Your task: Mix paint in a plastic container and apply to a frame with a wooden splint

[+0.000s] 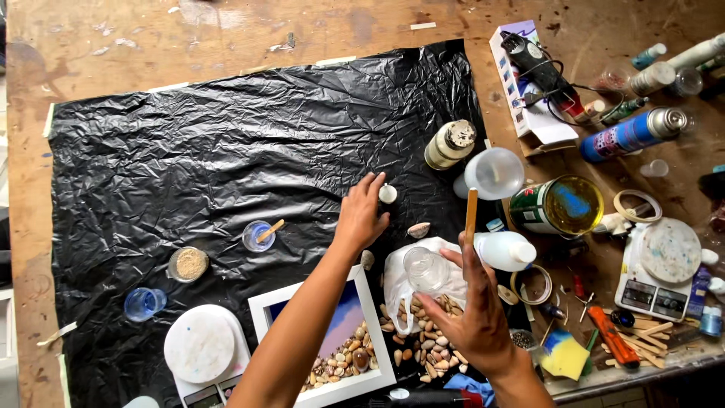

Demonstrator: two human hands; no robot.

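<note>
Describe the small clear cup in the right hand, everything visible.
The small clear cup looks like thin transparent plastic, round, with nothing visible inside. The right hand holds it by its fingertips, mouth tilted toward the camera, along with a wooden stick that points up. It hangs above a white plastic bag spilling shells, just right of a white picture frame.

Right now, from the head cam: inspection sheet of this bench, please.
Surface: wooden bench under crinkled black plastic sheet.
Job's things: white shell by the left hand; small clear cup and wooden stick in the right hand; white frame filled with shells.
Clutter: spray can, open tin, two scales, tape rolls, small cups.
Fingers: left hand resting on the sheet; right hand gripping.
Cables: black cord on glue gun.
Surroundings: nothing seen.
</note>
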